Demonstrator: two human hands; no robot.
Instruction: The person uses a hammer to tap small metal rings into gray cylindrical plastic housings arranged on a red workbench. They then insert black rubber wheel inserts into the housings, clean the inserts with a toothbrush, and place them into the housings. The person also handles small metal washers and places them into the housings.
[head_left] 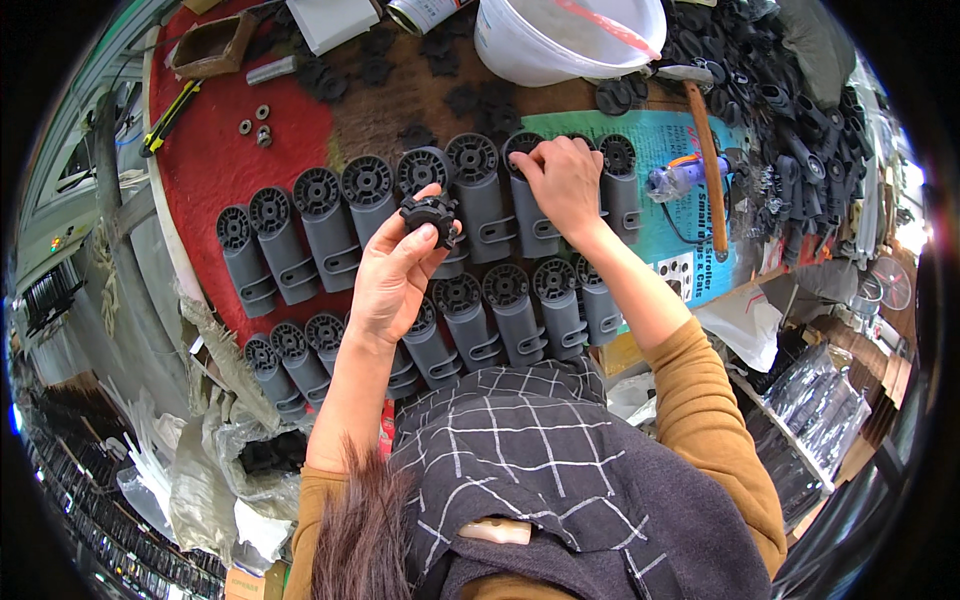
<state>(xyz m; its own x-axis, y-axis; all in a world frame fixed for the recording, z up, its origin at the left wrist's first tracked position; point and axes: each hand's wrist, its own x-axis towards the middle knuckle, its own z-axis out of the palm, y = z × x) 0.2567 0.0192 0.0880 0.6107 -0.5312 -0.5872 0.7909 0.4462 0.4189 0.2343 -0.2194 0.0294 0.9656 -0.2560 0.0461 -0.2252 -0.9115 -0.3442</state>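
Observation:
My left hand (392, 275) is raised over the rows of grey plastic tubes. Its thumb and fingers are closed around a black moulded plastic piece (430, 214), perhaps more than one stacked together. My right hand (567, 182) reaches farther forward, its bent fingers down at the round top of a grey tube (535, 215) in the back row. What those fingertips pinch is hidden. Several more tubes stand in two rows, such as one in the back row (325, 240) and one in the front row (468, 325), their ends fitted with black spoked discs.
A white bucket (520, 60) stands at the back. To the right are a hammer (708, 170), a blue electric screwdriver (680, 178) and a heap of black parts (800, 140). At left lie a yellow utility knife (172, 118) and several metal rings (262, 112).

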